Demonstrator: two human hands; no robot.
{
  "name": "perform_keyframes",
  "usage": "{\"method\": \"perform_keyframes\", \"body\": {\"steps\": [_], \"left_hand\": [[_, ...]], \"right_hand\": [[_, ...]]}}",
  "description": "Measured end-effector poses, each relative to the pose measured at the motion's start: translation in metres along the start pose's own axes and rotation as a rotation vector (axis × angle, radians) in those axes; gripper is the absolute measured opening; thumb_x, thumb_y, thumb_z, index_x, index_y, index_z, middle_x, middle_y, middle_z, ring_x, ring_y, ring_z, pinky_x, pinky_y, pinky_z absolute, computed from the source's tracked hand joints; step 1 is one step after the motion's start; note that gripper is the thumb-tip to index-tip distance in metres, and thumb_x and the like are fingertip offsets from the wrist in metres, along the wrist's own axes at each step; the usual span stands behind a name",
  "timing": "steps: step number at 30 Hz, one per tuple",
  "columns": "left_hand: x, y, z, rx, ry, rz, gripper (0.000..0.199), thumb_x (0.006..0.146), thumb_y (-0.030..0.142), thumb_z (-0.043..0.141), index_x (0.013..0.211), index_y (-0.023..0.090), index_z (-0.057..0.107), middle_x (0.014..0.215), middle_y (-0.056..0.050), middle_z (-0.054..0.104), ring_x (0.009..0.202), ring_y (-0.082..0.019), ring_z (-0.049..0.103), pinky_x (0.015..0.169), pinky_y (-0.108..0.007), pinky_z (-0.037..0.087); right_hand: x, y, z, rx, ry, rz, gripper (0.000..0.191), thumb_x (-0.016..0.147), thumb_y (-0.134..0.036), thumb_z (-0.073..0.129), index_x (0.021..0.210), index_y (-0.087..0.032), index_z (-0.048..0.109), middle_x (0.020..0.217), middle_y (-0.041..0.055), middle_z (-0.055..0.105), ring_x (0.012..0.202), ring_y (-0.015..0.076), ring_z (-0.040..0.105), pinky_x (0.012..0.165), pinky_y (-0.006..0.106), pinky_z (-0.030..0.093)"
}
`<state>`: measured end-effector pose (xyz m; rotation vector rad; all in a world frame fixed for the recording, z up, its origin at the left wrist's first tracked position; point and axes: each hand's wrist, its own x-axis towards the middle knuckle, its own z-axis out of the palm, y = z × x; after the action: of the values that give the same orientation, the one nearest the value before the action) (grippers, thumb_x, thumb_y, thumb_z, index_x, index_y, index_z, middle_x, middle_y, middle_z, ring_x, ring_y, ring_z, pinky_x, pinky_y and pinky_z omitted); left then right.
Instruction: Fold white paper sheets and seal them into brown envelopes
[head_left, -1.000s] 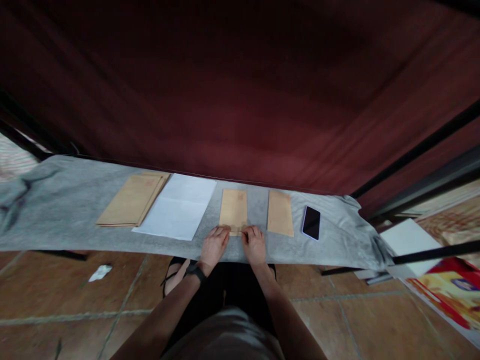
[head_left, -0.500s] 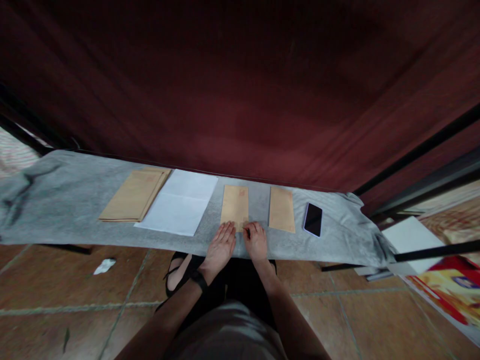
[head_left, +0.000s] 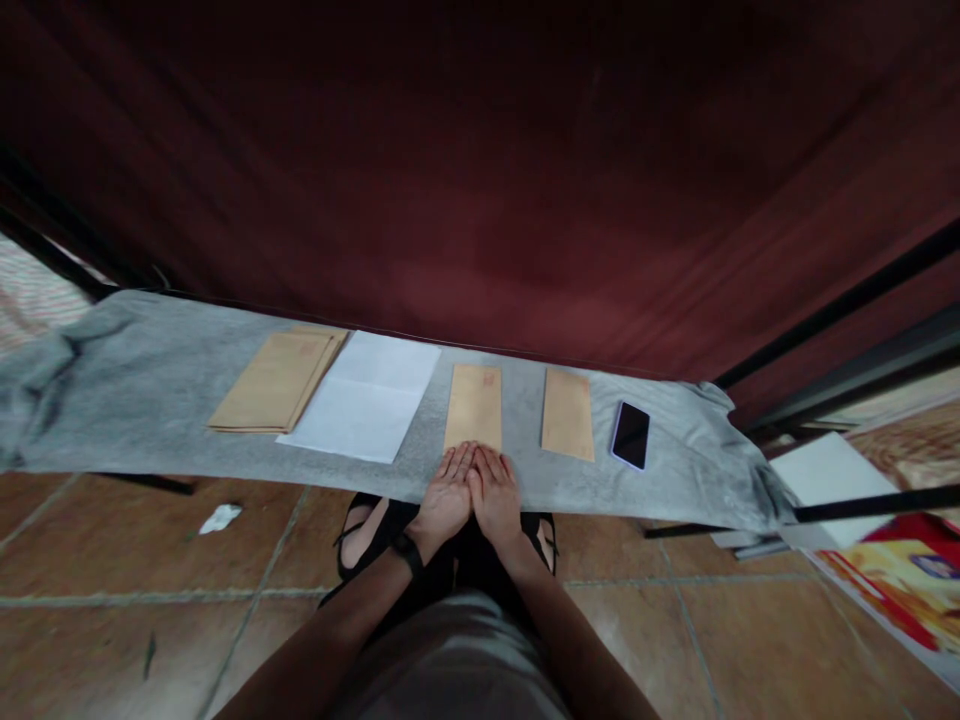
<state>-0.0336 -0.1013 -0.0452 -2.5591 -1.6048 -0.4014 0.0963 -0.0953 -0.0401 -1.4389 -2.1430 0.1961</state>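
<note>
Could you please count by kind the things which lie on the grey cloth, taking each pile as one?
Pile of larger brown envelopes: 1 (how many inside, I cannot tell)
Small brown envelopes: 2
White paper: 1 (sheet or stack, unclear)
Phone: 1
Total: 5

No writing is legible on anything here.

Envelope stack left of paper, phone right of two envelopes
</note>
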Motion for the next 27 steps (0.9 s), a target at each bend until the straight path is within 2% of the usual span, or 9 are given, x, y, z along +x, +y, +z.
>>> {"method": "perform_keyframes", "body": {"steps": [4, 9, 14, 19, 27], "left_hand": [[0.001, 0.0, -0.002, 0.016, -0.027, 0.021, 0.059, 0.094, 0.015, 0.036, 0.151, 0.003, 0.038, 0.155, -0.02, 0.041, 0.149, -0.026, 0.032, 0.125, -0.048, 0.024], [0.002, -0.005, -0.005, -0.025, -0.031, 0.021, 0.054, 0.098, 0.023, 0.033, 0.148, 0.003, 0.044, 0.155, -0.02, 0.042, 0.148, -0.026, 0.035, 0.124, -0.045, 0.027], [-0.002, -0.012, -0.007, -0.072, -0.027, -0.001, 0.057, 0.1, 0.034, 0.038, 0.148, 0.004, 0.043, 0.155, -0.021, 0.041, 0.148, -0.027, 0.034, 0.123, -0.046, 0.028], [-0.008, -0.021, -0.012, -0.073, -0.064, -0.025, 0.068, 0.098, 0.047, 0.046, 0.149, 0.003, 0.04, 0.157, -0.023, 0.038, 0.15, -0.03, 0.029, 0.124, -0.046, 0.025], [-0.015, -0.027, -0.02, -0.044, -0.105, -0.047, 0.072, 0.097, 0.049, 0.047, 0.151, 0.002, 0.035, 0.158, -0.025, 0.035, 0.151, -0.031, 0.026, 0.124, -0.046, 0.023]], "right_hand": [[-0.008, -0.003, -0.002, -0.077, -0.034, 0.021, 0.046, 0.106, -0.028, 0.036, 0.148, -0.014, 0.047, 0.148, 0.0113, 0.054, 0.14, 0.0219, 0.045, 0.121, 0.045, 0.024], [-0.013, 0.004, -0.006, -0.143, -0.042, 0.031, 0.046, 0.106, -0.03, 0.038, 0.148, -0.015, 0.048, 0.151, 0.0114, 0.051, 0.143, 0.0258, 0.041, 0.123, 0.052, 0.019], [-0.015, 0.006, -0.007, -0.163, -0.041, 0.043, 0.046, 0.105, -0.029, 0.04, 0.148, -0.016, 0.048, 0.152, 0.0122, 0.049, 0.142, 0.0273, 0.043, 0.121, 0.054, 0.022], [-0.016, 0.01, -0.007, -0.159, -0.007, 0.042, 0.046, 0.106, -0.03, 0.035, 0.148, -0.015, 0.048, 0.152, 0.0114, 0.049, 0.14, 0.0278, 0.044, 0.12, 0.053, 0.021], [-0.018, 0.013, -0.005, -0.155, 0.013, 0.026, 0.046, 0.107, -0.03, 0.034, 0.148, -0.016, 0.047, 0.15, 0.0126, 0.052, 0.14, 0.0274, 0.044, 0.118, 0.054, 0.023]]}}
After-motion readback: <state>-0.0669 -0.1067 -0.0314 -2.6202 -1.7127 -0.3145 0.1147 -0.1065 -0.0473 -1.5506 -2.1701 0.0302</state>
